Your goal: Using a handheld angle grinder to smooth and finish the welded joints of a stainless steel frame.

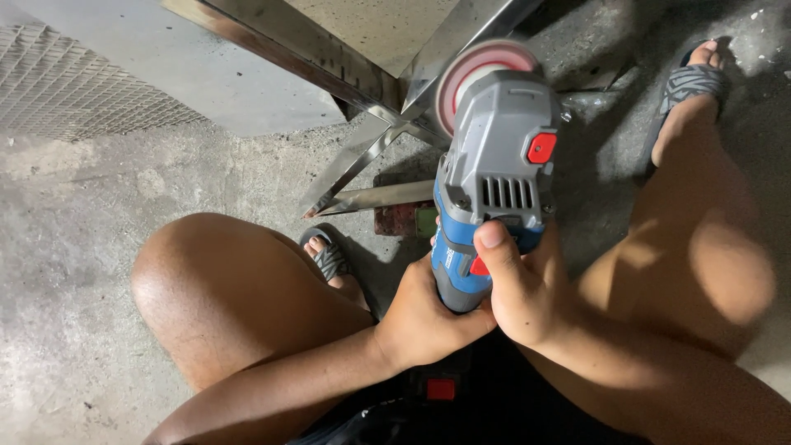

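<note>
fingers of both the left hand point(424, 317) and right hand point(519, 288) wrap the angle grinder point(490, 177), disc at steel frame point(362, 148).

Grinder point(493, 173) between knees, before steel frame point(362, 91).

Blue-and-grey angle grinder point(493, 177), red-backed disc point(478, 70) against the shiny steel frame point(362, 156).

Both forearms angled inward, left hand point(424, 317) and right hand point(523, 288) clenched side by side, right thumb point(494, 247) pointing up, 2 knees spread
</note>
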